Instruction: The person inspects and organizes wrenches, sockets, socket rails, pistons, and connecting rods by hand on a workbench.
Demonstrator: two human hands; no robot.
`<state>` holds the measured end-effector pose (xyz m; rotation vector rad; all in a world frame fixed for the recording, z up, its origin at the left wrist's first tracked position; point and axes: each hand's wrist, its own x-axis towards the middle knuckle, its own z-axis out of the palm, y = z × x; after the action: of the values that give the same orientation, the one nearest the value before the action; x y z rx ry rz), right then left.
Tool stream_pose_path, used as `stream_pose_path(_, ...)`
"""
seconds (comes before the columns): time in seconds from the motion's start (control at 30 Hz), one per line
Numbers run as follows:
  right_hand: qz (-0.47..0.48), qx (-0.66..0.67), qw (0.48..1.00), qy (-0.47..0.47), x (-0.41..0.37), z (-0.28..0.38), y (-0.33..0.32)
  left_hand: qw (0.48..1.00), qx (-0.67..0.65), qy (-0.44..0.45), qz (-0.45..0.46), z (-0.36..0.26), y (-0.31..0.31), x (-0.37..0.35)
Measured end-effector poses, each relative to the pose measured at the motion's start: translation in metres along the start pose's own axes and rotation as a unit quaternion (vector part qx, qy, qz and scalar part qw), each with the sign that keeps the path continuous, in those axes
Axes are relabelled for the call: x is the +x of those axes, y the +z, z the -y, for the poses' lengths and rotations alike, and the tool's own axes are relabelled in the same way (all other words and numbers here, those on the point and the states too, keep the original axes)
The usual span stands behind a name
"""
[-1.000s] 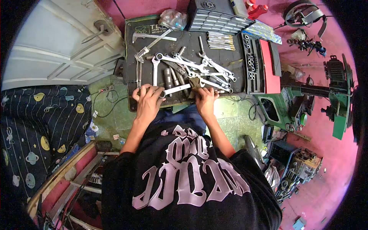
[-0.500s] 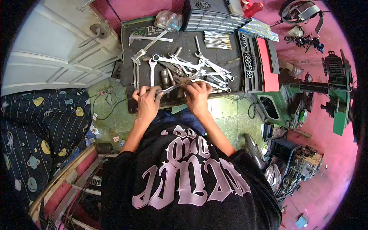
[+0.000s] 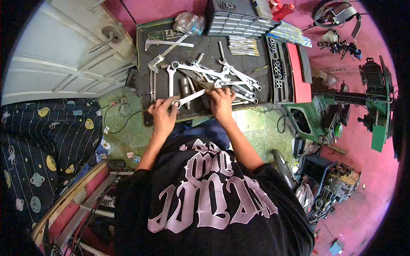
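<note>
My left hand (image 3: 163,117) is at the mat's front edge, its thumb and fingers closed around the ring end of a combination wrench (image 3: 192,97). The wrench slants up to the right, toward my right hand. My right hand (image 3: 222,106) is bent over the front of a pile of combination wrenches (image 3: 226,77). Its fingertips are curled down beside something dark, and what they grip is hidden. Another combination wrench (image 3: 171,81) lies upright in view, just beyond my left hand. Between the hands are several metal sockets (image 3: 185,86).
On the dark work mat (image 3: 147,53) lie calipers (image 3: 159,59) and a row of thin drill-like bits (image 3: 243,45). A drawer cabinet (image 3: 239,25) and a plastic bag (image 3: 189,23) stand at the back. To the right is a socket tray (image 3: 279,70) beside a red panel (image 3: 299,77).
The wrench in my left hand has turned so its ring end and bright shank face up. My right hand has shifted slightly, with its fingers more spread over the pile.
</note>
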<state>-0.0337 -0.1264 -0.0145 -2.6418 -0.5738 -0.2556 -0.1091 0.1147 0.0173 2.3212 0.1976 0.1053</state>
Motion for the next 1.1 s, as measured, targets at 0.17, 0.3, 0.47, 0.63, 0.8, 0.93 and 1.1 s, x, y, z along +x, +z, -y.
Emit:
stream_pose_path(0.17, 0.043, 0.003, 0.998, 0.043, 0.003, 0.005, -0.007, 0.999, 0.031, 0.010, 0.001, -0.005, -0.004, -0.001)
stream_pose_path(0.3, 0.053, 0.056, 0.994, -0.083, -0.001, 0.059, -0.011, 0.996, 0.053, 0.060, -0.033, -0.003, -0.001, 0.001)
stream_pose_path(0.47, 0.053, 0.078, 0.990, -0.105, -0.001, 0.063, -0.003, 0.997, 0.057, 0.049, -0.024, 0.001, -0.003, 0.000)
stream_pose_path(0.63, 0.032, -0.046, 0.993, 0.103, 0.007, -0.015, 0.017, 0.998, 0.052, 0.039, -0.015, -0.007, -0.007, -0.001)
stream_pose_path(0.8, 0.067, -0.052, 0.992, 0.094, 0.021, -0.025, 0.010, 0.996, 0.069, 0.062, -0.006, -0.013, -0.010, 0.003)
stream_pose_path(0.93, 0.067, 0.030, 0.997, -0.016, 0.005, 0.044, -0.010, 0.996, 0.062, 0.066, -0.011, -0.009, -0.007, 0.004)
stream_pose_path(1.1, 0.081, 0.088, 0.987, -0.109, -0.008, 0.065, -0.008, 0.993, 0.082, 0.083, -0.020, -0.002, -0.007, 0.004)
